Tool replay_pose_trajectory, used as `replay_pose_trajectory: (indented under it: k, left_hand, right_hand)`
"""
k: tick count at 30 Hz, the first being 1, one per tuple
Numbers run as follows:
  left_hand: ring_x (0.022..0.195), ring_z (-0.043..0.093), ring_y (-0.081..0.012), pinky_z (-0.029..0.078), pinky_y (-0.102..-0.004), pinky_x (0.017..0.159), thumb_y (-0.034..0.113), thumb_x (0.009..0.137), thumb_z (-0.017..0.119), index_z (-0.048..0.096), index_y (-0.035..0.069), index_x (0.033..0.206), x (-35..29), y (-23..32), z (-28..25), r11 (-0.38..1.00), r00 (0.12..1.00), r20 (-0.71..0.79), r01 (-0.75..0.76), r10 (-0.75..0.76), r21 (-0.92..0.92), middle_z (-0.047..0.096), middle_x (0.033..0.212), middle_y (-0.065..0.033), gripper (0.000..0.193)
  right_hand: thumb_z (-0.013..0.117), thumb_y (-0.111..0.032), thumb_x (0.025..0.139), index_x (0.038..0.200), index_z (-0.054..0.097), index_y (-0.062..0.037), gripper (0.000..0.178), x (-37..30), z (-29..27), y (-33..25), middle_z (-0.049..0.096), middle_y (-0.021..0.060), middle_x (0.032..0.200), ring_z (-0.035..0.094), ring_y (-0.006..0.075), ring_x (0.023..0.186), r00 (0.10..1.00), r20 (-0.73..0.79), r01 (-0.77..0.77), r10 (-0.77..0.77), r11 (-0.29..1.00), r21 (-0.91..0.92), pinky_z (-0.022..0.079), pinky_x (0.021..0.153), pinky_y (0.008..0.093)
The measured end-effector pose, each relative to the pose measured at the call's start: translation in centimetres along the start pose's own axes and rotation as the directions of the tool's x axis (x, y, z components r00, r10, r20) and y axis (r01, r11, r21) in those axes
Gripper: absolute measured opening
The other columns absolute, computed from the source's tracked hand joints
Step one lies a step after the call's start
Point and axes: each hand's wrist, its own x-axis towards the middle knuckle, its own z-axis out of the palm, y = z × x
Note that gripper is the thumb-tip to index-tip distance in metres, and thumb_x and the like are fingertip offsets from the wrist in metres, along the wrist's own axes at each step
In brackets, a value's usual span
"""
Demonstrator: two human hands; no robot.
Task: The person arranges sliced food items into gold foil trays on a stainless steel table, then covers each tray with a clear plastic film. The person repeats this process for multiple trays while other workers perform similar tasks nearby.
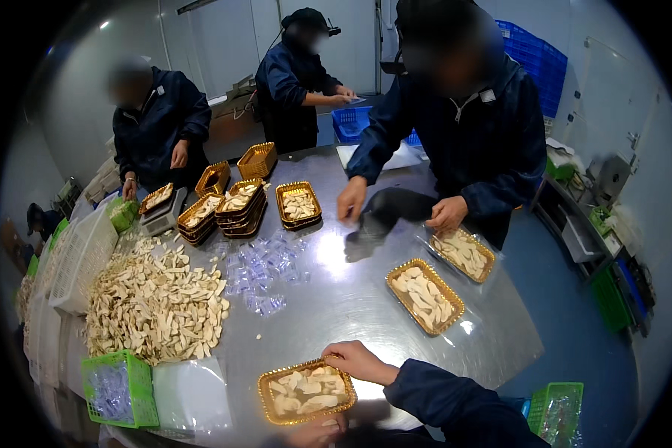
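Observation:
A gold-rimmed tray [266, 388] of pale dried mushroom slices [306, 390] rests on the metal table near its front edge. At the tray's far right corner, my right hand [357, 361] grips the rim, fingers bent over it. My left hand [317, 433] is against the near edge of the same tray, partly cut off by the lower border; its fingers look closed at the rim. The slices lie loosely inside, and a shine over them looks like clear film.
Left are a big mushroom pile [157, 302], a green basket of small packets [119, 388] and a clear plastic sheet [194, 396]. Purple-white packets [265, 265] lie mid-table. A co-worker's hands [446, 215] handle a wrapped tray [463, 255]; another filled tray [425, 297] lies nearer. Stacked trays [240, 209] stand behind.

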Motion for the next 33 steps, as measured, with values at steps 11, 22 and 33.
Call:
replay_pose_trajectory:
  k: [11,22,33]
  left_hand:
    - [0.057,0.033,-0.0069,0.027,-0.0204,0.054,0.032,0.098,0.057,0.054,0.003,0.090,-0.2,1.0,0.5,0.980,0.993,-0.016,0.109,-0.113,-0.165,0.040,0.069,0.0006,0.031]
    - [0.058,0.032,-0.0112,0.027,-0.0253,0.059,0.059,0.100,0.033,0.050,0.004,0.072,0.0,1.4,1.5,0.994,0.988,0.152,0.045,-0.029,-0.100,0.035,0.064,0.0016,0.064]
    - [0.061,0.036,-0.0092,0.029,-0.0225,0.054,0.045,0.099,0.050,0.048,0.008,0.075,-0.3,1.2,1.8,0.983,0.985,0.159,0.087,-0.061,-0.159,0.040,0.067,0.0017,0.044]
  right_hand:
    - [0.061,-0.019,0.091,0.103,0.066,-0.0001,0.023,0.5,0.3,1.4,0.069,0.0178,0.088,0.068,0.0305,0.083,0.995,-0.056,0.079,-0.078,0.997,0.020,0.052,0.073,0.0364]
    - [0.062,-0.019,0.092,0.105,0.064,0.0009,0.024,0.2,0.0,0.2,0.068,0.0160,0.091,0.066,0.0266,0.081,0.930,-0.360,0.103,-0.078,0.993,0.050,0.051,0.073,0.0340]
    - [0.061,-0.015,0.091,0.099,0.066,0.0011,0.019,0.7,0.7,1.7,0.068,0.0152,0.084,0.065,0.0237,0.074,0.933,-0.351,0.104,-0.077,0.993,0.058,0.050,0.068,0.0329]
